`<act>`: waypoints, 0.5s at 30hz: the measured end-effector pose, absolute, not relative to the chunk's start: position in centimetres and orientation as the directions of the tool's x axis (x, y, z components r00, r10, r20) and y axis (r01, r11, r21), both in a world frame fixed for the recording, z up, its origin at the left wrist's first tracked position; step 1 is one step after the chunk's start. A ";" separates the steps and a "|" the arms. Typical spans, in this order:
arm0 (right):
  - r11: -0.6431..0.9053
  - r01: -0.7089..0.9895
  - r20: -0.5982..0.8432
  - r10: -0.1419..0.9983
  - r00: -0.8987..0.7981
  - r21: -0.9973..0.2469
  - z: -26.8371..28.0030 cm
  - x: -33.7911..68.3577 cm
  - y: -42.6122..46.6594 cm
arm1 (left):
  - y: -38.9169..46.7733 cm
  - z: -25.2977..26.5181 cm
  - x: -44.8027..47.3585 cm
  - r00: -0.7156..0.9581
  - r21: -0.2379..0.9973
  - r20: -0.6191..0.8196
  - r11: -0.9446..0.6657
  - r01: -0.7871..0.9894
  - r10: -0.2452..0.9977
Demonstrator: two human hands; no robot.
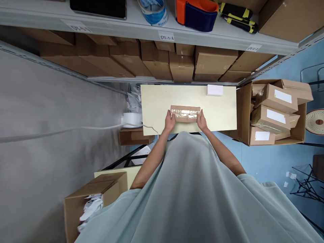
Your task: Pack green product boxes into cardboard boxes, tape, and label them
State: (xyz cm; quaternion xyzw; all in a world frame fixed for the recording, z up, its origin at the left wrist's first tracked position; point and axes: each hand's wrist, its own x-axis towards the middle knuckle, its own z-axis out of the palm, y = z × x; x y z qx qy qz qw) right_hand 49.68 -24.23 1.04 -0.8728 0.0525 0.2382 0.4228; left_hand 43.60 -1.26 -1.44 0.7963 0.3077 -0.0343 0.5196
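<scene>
A small brown cardboard box (186, 114) with shiny clear tape along its top is over the pale table (157, 96), close to its front edge. My left hand (169, 120) grips the box's left end, thumb on top. At the opposite end, my right hand (201, 120) holds it the same way. The undersides of the fingers are hidden, and I cannot tell whether the box rests on the table. Beyond it, by the table's back edge, lies a white stack of labels or paper (215, 90).
A large open carton (243, 113) on the right holds several labelled boxes. Behind the table, a metal shelf (141, 28) carries a tape roll (154, 13), an orange-and-blue tape dispenser (197, 15) and yellow-black cutters (239, 17). A white cable (108, 127) crosses from the left.
</scene>
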 end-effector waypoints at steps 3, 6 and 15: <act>-0.640 -0.254 -0.446 0.157 0.881 -0.726 1.3 48.2 -25.4 | -2.4 -1.0 42.1 0.744 0.791 -0.412 -0.199 0.579 0.527; -0.588 -0.191 -0.437 0.309 0.845 -0.786 1.3 46.8 -26.4 | -2.7 -0.5 40.5 0.785 0.823 -0.462 -0.131 0.553 0.413; -0.611 -0.198 -0.446 0.285 0.849 -0.767 3.6 48.9 -27.8 | -0.5 1.0 41.0 0.799 0.791 -0.490 -0.208 0.576 0.349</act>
